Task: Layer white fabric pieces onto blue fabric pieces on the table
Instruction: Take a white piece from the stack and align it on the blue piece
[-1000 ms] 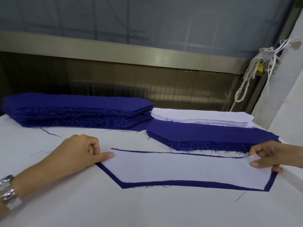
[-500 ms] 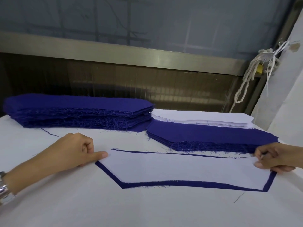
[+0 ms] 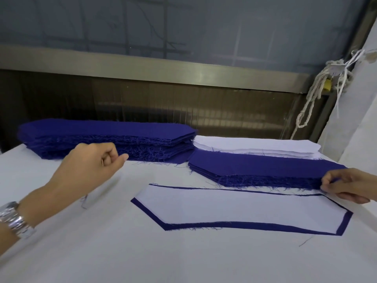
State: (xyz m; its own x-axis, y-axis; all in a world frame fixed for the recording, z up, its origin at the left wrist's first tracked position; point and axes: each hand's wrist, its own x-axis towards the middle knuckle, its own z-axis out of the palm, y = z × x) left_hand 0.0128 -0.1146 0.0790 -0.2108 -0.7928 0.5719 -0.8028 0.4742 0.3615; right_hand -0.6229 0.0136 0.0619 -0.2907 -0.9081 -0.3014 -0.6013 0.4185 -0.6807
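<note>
The frayed blue fabric stack is pinched by the right grip, the left grip curled empty; extra layers may be dragged by tangled threads.

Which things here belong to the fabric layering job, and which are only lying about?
Job: tall stack of blue fabric pieces; lower blue fabric stack; white fabric stack; flat white fabric piece on blue fabric piece.
Lying about: knotted off-white rope; loose dark thread.

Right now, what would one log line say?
white piece on blue piece | left hand curled, empty | right hand pinching blue stack
</note>
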